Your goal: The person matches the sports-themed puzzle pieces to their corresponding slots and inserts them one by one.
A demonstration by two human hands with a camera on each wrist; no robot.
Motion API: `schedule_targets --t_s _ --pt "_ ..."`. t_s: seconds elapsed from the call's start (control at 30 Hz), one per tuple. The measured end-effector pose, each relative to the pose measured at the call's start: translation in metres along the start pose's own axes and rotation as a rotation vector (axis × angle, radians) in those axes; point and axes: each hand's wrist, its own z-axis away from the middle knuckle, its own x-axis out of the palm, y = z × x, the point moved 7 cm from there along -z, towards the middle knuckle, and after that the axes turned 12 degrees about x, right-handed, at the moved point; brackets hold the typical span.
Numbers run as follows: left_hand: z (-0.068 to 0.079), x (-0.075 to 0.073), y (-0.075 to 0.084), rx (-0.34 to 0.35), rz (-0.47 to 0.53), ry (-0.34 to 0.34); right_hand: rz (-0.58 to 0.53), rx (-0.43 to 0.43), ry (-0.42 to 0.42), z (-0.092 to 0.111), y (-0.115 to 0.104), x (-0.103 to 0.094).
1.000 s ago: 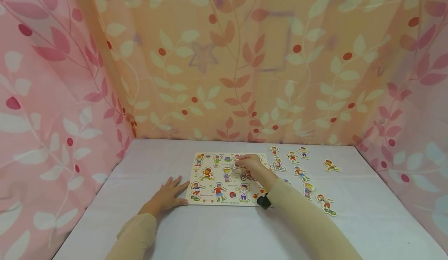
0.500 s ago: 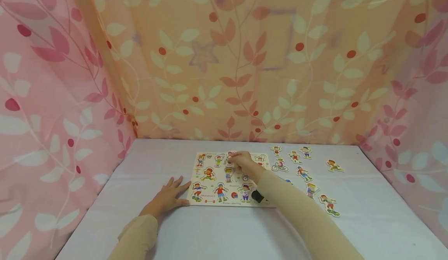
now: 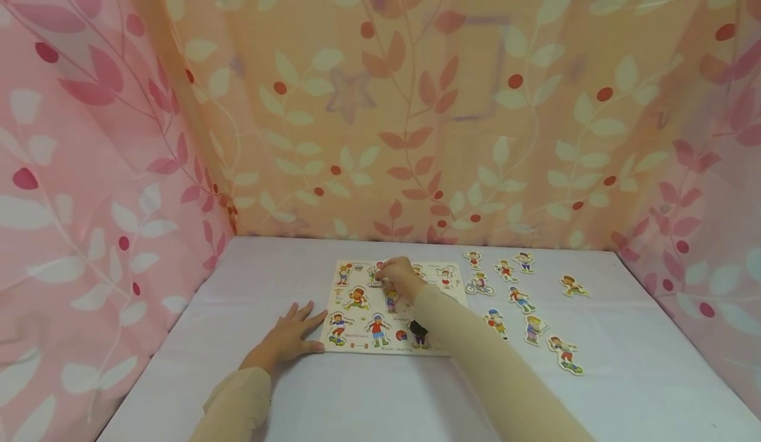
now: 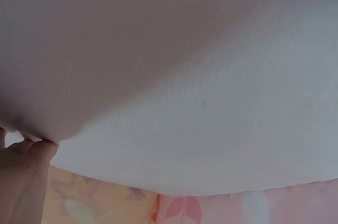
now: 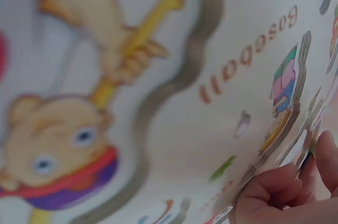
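We log: right hand (image 3: 403, 279) nearer, fingers pinching figure piece (image 3: 380, 265) at their left, over far row of puzzle board (image 3: 357, 315), long axis seemingly near-far; left hand (image 3: 289, 336), fingers spread, at left edge.

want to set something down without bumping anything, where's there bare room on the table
Bare white table shows left of the puzzle board, beyond the left grip; in front of the board, between the sleeves; and at far right, past the loose pieces. Crowded: just right of the board, where those pieces lie scattered.
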Motion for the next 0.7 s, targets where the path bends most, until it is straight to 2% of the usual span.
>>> schedule_targets --t_s 0.2,0.43,0.53,0.63,0.7 --pt "0.001 0.001 0.001 -0.014 -0.008 0.005 0.087 -0.003 0.017 0.002 -0.004 0.003" --pt "0.001 0.002 0.005 -0.012 -0.001 -0.002 0.443 -0.069 0.130 0.000 -0.009 0.002" --pt "0.000 0.001 0.004 -0.009 -0.007 0.001 0.457 -0.072 0.127 0.002 -0.013 0.004" --pt "0.000 0.000 0.003 -0.015 -0.010 0.003 0.362 -0.030 0.053 0.001 -0.007 0.008" --pt "0.000 0.002 0.001 -0.028 -0.010 -0.002 0.301 -0.035 0.020 0.001 -0.001 0.009"
